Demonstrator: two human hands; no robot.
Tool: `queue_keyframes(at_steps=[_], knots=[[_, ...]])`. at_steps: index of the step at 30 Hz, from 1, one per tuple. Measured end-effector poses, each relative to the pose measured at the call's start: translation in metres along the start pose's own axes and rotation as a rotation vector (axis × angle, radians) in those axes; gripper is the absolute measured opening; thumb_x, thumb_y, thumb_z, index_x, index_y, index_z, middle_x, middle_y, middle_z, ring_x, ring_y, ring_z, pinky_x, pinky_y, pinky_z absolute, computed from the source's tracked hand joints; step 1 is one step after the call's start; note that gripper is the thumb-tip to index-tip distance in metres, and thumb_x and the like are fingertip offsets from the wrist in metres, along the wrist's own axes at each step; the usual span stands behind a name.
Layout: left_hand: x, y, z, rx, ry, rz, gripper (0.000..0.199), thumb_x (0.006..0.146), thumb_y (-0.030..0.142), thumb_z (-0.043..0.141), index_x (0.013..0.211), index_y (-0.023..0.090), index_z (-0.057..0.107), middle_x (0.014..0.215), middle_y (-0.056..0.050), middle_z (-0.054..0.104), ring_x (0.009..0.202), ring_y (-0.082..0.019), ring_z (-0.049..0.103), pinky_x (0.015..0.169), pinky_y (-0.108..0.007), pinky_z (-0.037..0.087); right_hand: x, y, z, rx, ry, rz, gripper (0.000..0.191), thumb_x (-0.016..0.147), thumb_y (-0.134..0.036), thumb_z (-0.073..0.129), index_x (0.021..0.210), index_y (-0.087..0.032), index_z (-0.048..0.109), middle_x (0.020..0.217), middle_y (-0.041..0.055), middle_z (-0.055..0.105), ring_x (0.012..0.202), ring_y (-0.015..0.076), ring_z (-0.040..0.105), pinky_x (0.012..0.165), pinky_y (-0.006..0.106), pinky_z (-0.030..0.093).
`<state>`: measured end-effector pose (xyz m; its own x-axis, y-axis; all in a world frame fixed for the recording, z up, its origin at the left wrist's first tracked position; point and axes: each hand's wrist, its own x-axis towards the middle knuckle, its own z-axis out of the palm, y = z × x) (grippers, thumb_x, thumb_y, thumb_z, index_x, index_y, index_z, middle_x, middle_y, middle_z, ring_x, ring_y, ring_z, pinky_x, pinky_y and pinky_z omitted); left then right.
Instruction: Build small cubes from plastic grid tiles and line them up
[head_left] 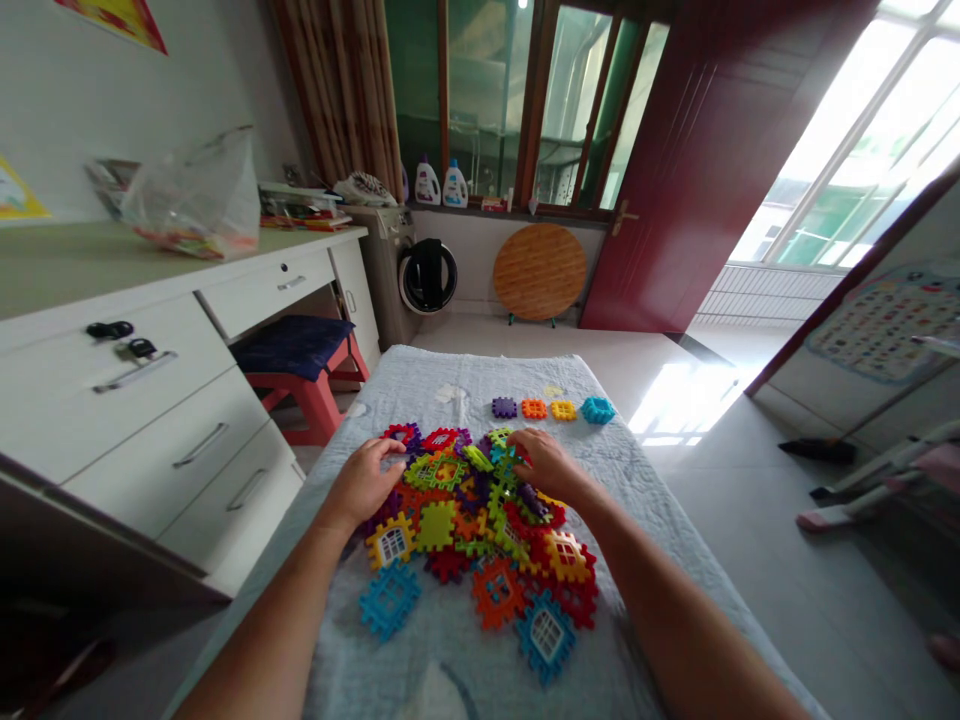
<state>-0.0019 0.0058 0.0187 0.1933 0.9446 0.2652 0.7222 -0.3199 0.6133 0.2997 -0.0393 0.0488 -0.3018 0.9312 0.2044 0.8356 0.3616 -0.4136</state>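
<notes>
A heap of plastic interlocking building tiles (437, 527) in red, orange, yellow, green, blue and purple lies on the cloth-covered table (442, 385). At the heap's left edge is my left hand (366, 485), open, its fingers and thumb apart and close to a purple and red tile. My right hand (553, 466) reaches over the upper right of the heap, fingers apart, touching or just above green and teal tiles; its fingertips partly cover them. Nearest me lie a blue tile (390, 598), an orange tile (498, 592) and a blue tile with a white window (547, 634).
Behind the heap stands a row: a purple tile (504, 408), an orange tile (534, 409), a yellow tile (563, 411) and a blue stack of tiles (598, 410). To the left are a red stool (322, 400) and a white desk (255, 300) with drawers.
</notes>
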Motion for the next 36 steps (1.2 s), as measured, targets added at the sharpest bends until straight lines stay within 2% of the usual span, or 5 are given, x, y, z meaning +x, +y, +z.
queue_keyframes(at_steps=[9, 12, 20, 29, 36], knots=[[-0.007, 0.032, 0.000, -0.043, 0.112, 0.147, 0.018, 0.079, 0.025, 0.050, 0.091, 0.020, 0.062, 0.103, -0.006, 0.064, 0.102, -0.021, 0.059, 0.097, -0.037, 0.044, -0.004, 0.007, -0.003, 0.372, 0.173, 0.003, 0.012, 0.066, -0.007, 0.054, 0.071, -0.018, 0.053, 0.070, -0.0025, 0.052, 0.064, 0.0106, 0.046, 0.061, 0.022, 0.038], [-0.011, 0.047, 0.002, -0.078, 0.068, 0.185, 0.019, 0.081, 0.026, 0.049, 0.093, 0.020, 0.062, 0.104, -0.006, 0.064, 0.104, -0.021, 0.058, 0.098, -0.037, 0.044, -0.007, 0.003, 0.000, 0.316, 0.263, -0.034, 0.012, 0.067, -0.007, 0.053, 0.072, -0.018, 0.053, 0.073, -0.0017, 0.051, 0.068, 0.0117, 0.047, 0.066, 0.024, 0.039], [-0.009, 0.084, -0.006, 0.012, -0.246, 0.248, 0.026, 0.078, 0.027, 0.053, 0.101, 0.020, 0.064, 0.114, -0.007, 0.063, 0.110, -0.024, 0.056, 0.099, -0.039, 0.042, -0.017, 0.002, -0.013, 0.300, -0.095, -0.166, 0.036, 0.063, -0.013, 0.062, 0.098, -0.022, 0.059, 0.100, 0.0022, 0.058, 0.091, 0.0177, 0.053, 0.084, 0.032, 0.043], [0.014, 0.097, 0.010, 0.098, -0.317, 0.380, 0.031, 0.076, 0.022, 0.056, 0.106, 0.019, 0.063, 0.118, -0.009, 0.062, 0.114, -0.025, 0.054, 0.101, -0.037, 0.040, -0.007, 0.030, 0.005, 0.195, 0.280, 0.048, 0.029, 0.071, -0.010, 0.051, 0.097, -0.019, 0.061, 0.096, 0.0061, 0.064, 0.090, 0.0209, 0.056, 0.085, 0.036, 0.043], [0.056, 0.111, 0.042, 0.249, -0.416, 0.280, 0.034, 0.079, 0.034, 0.057, 0.107, 0.017, 0.062, 0.119, -0.012, 0.061, 0.113, -0.026, 0.055, 0.099, -0.036, 0.041, -0.008, 0.040, 0.012, 0.115, 0.167, 0.063, 0.019, 0.078, -0.014, 0.050, 0.088, -0.018, 0.065, 0.089, 0.0055, 0.068, 0.086, 0.0210, 0.059, 0.083, 0.035, 0.042]])
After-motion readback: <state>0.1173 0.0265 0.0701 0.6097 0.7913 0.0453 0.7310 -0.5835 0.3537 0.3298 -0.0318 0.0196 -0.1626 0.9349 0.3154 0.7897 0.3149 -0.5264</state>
